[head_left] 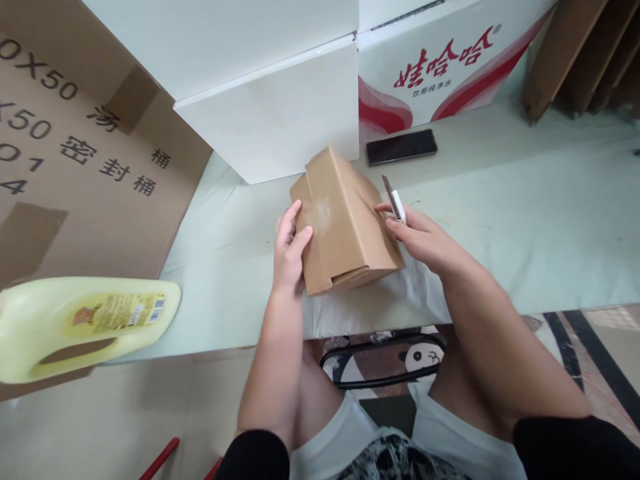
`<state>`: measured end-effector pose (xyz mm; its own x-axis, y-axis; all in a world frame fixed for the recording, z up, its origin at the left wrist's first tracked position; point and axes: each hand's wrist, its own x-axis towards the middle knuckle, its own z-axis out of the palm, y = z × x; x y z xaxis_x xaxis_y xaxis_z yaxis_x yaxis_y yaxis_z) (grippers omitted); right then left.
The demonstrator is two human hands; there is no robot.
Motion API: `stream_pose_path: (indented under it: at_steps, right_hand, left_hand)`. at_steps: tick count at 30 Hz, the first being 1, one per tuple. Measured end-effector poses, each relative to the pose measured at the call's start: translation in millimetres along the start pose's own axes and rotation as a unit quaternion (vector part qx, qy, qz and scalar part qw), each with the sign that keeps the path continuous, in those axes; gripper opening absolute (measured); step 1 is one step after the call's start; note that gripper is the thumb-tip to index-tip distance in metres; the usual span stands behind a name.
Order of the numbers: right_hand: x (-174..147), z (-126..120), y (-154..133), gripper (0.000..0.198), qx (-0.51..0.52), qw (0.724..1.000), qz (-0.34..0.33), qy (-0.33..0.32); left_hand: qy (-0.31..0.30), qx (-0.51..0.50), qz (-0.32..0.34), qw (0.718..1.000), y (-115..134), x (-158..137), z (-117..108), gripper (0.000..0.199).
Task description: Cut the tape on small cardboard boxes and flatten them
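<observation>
A small brown cardboard box [345, 213] rests tilted on the cloth-covered table, its near end showing a slightly raised flap. My left hand [291, 247] grips the box's left side, thumb on the upper face and fingers along the edge. On the other side, my right hand [415, 233] holds a box cutter [395, 200] with a white body, its dark blade pointing up and away from me. The right index finger reaches to the box's right face. Part of the cutter is hidden inside the hand.
White boxes [280, 113] and a red-and-white printed carton [430, 73] stand behind, with a black phone [401, 147] before them. At left are a large cardboard carton [100, 133] and a pale yellow bottle [90, 323]. Cardboard pieces [565, 60] lean at back right. The table's front edge is near my lap.
</observation>
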<state>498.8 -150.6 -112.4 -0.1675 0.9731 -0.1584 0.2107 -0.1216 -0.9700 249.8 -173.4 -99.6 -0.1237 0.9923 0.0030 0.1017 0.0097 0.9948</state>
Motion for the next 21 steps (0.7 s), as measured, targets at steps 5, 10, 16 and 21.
stream_pose_path:
  at_steps: [5, 10, 16, 21]
  right_hand:
    - [0.7, 0.5, 6.1, 0.038, 0.054, 0.996, 0.072, -0.027]
    - [-0.6, 8.6, 0.8, 0.04, 0.162, 0.984, 0.05, -0.055]
    - [0.1, 17.8, -3.0, 0.049, 0.2, 0.978, 0.036, -0.056]
    - [-0.1, 22.5, -0.9, 0.054, 0.202, 0.976, 0.017, -0.075]
  left_hand:
    - [0.062, -0.154, -0.126, 0.978, -10.0, 7.2, -4.1, 0.077]
    - [-0.004, -0.232, -0.207, 0.95, -4.9, -0.1, 0.0, 0.054]
    - [-0.014, -0.189, -0.11, 0.976, -6.9, -11.1, 6.5, 0.076]
    - [-0.06, -0.193, -0.061, 0.977, -22.7, -8.9, 1.9, 0.09]
